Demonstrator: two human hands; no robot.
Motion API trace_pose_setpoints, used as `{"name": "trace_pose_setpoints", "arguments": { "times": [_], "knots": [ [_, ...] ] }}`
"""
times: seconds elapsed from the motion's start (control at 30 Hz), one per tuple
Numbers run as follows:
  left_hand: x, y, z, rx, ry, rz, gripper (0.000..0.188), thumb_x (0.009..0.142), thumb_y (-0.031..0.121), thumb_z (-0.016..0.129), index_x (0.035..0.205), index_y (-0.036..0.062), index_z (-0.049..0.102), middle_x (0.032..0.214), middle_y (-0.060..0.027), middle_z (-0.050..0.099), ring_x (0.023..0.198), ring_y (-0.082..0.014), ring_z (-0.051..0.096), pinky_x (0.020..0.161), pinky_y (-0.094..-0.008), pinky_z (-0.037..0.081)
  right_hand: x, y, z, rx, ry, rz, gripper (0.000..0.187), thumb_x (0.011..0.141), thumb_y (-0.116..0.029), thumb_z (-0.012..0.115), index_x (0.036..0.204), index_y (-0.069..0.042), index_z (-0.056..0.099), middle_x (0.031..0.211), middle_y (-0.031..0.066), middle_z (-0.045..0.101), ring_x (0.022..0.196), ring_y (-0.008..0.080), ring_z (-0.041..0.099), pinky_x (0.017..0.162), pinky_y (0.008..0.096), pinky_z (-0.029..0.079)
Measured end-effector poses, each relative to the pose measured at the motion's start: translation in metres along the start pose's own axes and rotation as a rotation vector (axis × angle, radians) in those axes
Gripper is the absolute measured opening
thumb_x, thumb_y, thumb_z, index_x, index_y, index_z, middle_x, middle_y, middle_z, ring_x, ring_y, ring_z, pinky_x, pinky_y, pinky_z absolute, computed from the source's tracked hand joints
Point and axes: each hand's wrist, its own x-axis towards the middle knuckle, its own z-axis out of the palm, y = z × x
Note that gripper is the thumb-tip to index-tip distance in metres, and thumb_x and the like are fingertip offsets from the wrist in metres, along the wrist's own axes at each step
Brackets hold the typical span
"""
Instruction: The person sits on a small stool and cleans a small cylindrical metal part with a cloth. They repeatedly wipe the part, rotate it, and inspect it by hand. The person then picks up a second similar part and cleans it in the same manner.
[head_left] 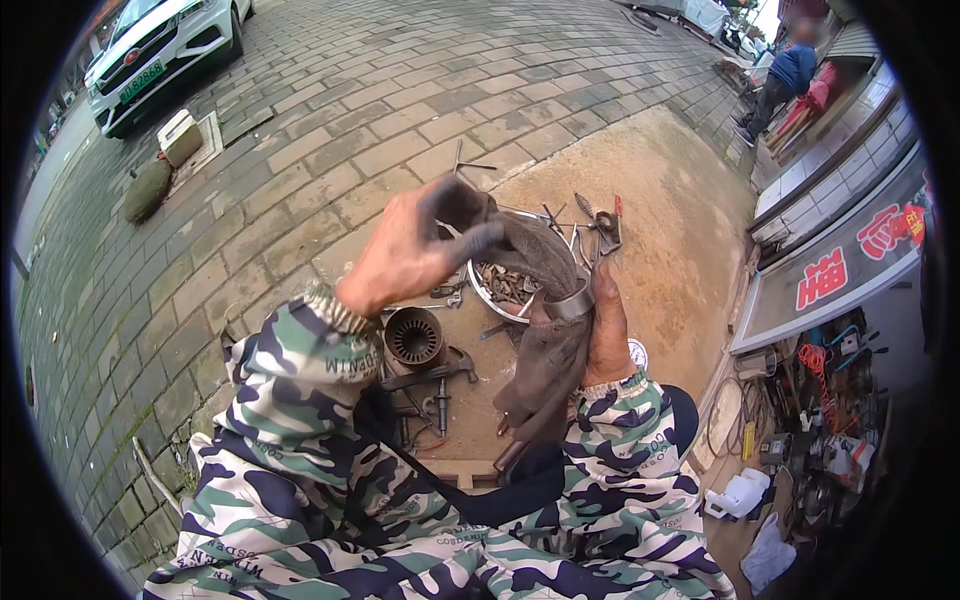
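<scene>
A dirty brown rag (548, 375) passes through a shiny metal ring (572, 303). My right hand (608, 325) is closed round the ring and the cloth at its side. My left hand (425, 240), its fingers blackened, pinches the upper end of the rag, stretched up and left of the ring. The lower part of the cloth hangs toward my lap. Behind the rag stands a white-rimmed bowl (476, 292) of small metal parts, partly covered by my hands and the cloth. Below my left wrist is a rusty cylinder with a slotted inner wall (415, 338).
A hammer (460, 366) and several hand tools lie before my knees. Beyond the bowl are a T-shaped wrench (460, 162) and a red-handled tool (608, 228). Cluttered tools and a white jug (738, 494) stand right. A white car (160, 50) and a person (788, 78) are farther off.
</scene>
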Motion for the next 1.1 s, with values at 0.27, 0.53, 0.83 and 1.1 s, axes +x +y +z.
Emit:
{"name": "trace_pose_setpoints", "arguments": {
  "times": [0.27, 0.53, 0.83, 1.1],
  "knots": [
    [-0.021, 0.015, 0.045, 0.384, -0.173, 0.484, 0.066, 0.072, 0.02, 0.084, 0.129, 0.006, 0.055, 0.139, -0.0169, 0.05, 0.125, -0.0394, 0.051, 0.101, -0.0495, 0.046, -0.007, -0.013, -0.021, -0.342, -0.067, 0.109, 0.071, 0.078, -0.017, 0.081, 0.139, -0.002, 0.048, 0.12, 0.0056, 0.061, 0.105, 0.0151, 0.06, 0.089, 0.0296, 0.052],
    [-0.022, -0.009, 0.066, 0.593, -0.451, 0.397, 0.078, 0.061, 0.013, 0.081, 0.134, 0.0071, 0.053, 0.132, -0.0143, 0.054, 0.123, -0.0386, 0.051, 0.1, -0.0481, 0.049, 0.014, -0.008, -0.034, -0.759, -0.244, 0.166, 0.072, 0.07, -0.003, 0.081, 0.134, 0.002, 0.049, 0.117, 0.0078, 0.06, 0.104, 0.013, 0.057, 0.088, 0.03, 0.05],
    [-0.017, -0.013, 0.075, 0.62, -0.485, 0.31, 0.054, 0.065, 0.015, 0.075, 0.113, 0.0014, 0.054, 0.106, -0.0162, 0.059, 0.1, -0.0368, 0.06, 0.081, -0.0472, 0.051, 0.016, 0.005, -0.043, -1.18, -0.156, -0.109, 0.1, 0.063, -0.019, 0.092, 0.14, 0.013, 0.037, 0.102, 0.0267, 0.069, 0.097, 0.033, 0.071, 0.083, 0.0372, 0.054],
    [-0.023, -0.028, 0.072, 0.582, -0.551, 0.241, 0.054, 0.062, 0.021, 0.081, 0.105, 0.0011, 0.054, 0.093, -0.0167, 0.06, 0.088, -0.0401, 0.062, 0.07, -0.0484, 0.05, 0.005, -0.002, -0.026, -1.247, -0.114, -0.034, 0.074, 0.071, -0.033, 0.09, 0.114, 0.011, 0.05, 0.087, 0.0277, 0.067, 0.087, 0.042, 0.07, 0.073, 0.0421, 0.054]
  ]
}}
